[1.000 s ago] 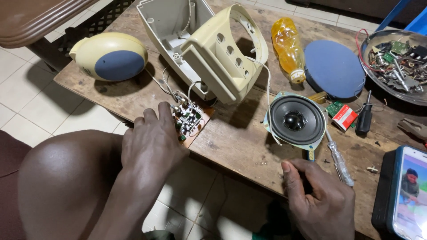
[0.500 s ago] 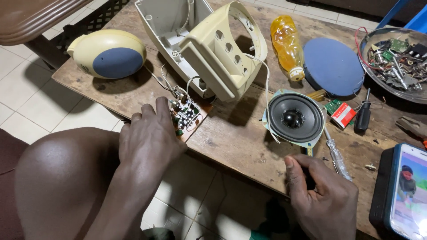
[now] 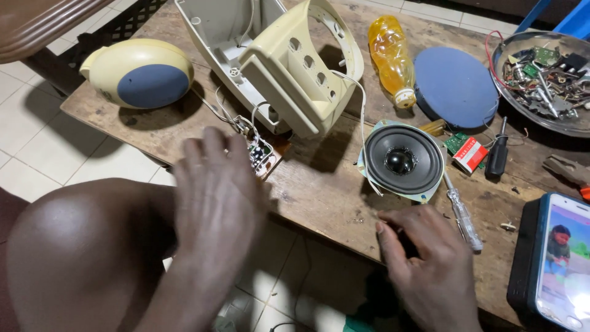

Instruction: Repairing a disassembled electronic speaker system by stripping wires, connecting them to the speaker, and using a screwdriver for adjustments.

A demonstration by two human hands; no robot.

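Observation:
My left hand point(image 3: 215, 197) hovers blurred, fingers spread, at the near table edge; its fingertips are just left of a small circuit board point(image 3: 265, 157), and it holds nothing. Thin wires run from the board to an opened cream plastic housing point(image 3: 295, 67). A loose round speaker driver point(image 3: 402, 161) lies face up on the wooden table point(image 3: 319, 190), joined to the housing by a white wire. My right hand point(image 3: 430, 258) rests on the table edge just below the driver, fingers bent, with nothing visible in it. A clear-handled screwdriver point(image 3: 462, 215) lies beside its fingers.
A cream and blue oval speaker point(image 3: 138, 74) sits far left. Behind the driver are a yellow bottle point(image 3: 390, 58), a blue disc point(image 3: 455, 86), a small red box point(image 3: 470, 154) and a black screwdriver point(image 3: 496, 157). A metal bowl point(image 3: 522, 107) of parts stands far right, a lit phone point(image 3: 562, 258) near right.
My left hand has come off the circuit board and drawn back a little with its fingers spread. My right hand has stayed at the table edge.

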